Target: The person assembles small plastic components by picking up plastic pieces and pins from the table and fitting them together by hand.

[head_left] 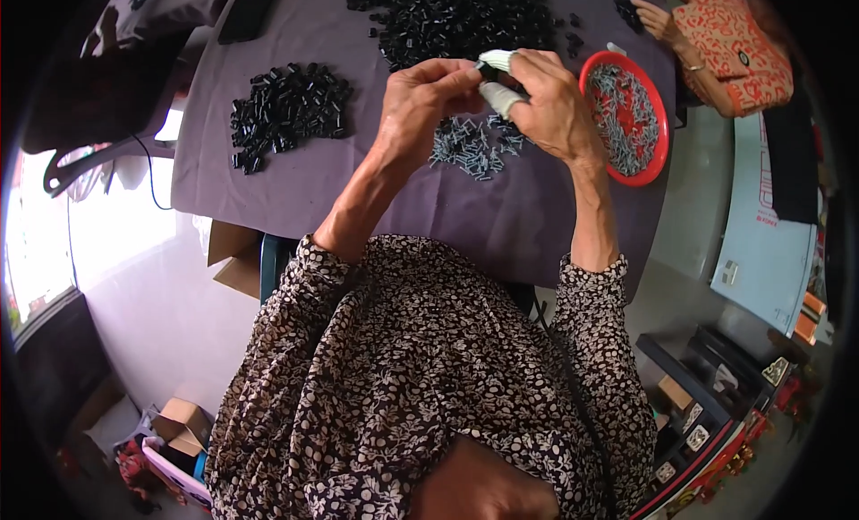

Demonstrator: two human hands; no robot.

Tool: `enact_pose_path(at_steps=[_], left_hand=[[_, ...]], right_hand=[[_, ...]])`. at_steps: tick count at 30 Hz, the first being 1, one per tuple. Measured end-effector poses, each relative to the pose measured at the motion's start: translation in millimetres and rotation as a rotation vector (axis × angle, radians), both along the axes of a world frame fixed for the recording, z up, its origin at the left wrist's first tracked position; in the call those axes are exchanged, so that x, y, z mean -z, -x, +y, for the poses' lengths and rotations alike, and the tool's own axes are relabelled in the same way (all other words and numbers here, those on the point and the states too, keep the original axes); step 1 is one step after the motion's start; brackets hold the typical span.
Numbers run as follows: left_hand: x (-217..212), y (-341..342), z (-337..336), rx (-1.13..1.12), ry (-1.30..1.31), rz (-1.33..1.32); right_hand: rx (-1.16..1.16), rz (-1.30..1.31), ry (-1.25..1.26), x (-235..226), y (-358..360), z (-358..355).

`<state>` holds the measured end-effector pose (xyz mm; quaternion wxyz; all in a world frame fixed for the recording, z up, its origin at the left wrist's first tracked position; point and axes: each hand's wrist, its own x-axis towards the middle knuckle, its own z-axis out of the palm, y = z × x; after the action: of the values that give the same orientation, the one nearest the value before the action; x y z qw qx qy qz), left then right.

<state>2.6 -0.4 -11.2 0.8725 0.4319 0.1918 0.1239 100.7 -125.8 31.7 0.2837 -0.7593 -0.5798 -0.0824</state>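
My left hand (419, 106) and my right hand (553, 108) meet over the table, both closed in a pinch on one small black plastic piece (487, 70). White wraps cover the thumb and a finger of my right hand. Fingers hide much of the piece, and whether a screw is in it I cannot tell. Just below my hands lies a loose pile of small silvery screws (472, 151). A heap of black plastic pieces (291, 113) is to the left, and a bigger heap (465, 23) spreads beyond my hands.
On the right stands a red plastic bowl (660, 115) with more screws. Past it, another person's hand (658, 23) is by some black pieces, under an orange patterned sleeve (734, 46). The table has a purplish-grey cloth (268, 184). A cardboard box (234, 256) sits below its left edge.
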Motion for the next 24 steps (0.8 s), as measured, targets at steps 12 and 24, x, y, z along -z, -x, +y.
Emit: enact_pose_path(at_steps=[12,24], left_hand=[[12.8,-2.9,-7.1,0.030,0.140,0.023],[12.4,0.5,-8.1,0.085,0.000,0.091]], right_hand=[[0.067,-0.268,0.071,24.5,0.1,2.6],[-0.009,-0.182,0.059,29.3,-1.7,-3.3]])
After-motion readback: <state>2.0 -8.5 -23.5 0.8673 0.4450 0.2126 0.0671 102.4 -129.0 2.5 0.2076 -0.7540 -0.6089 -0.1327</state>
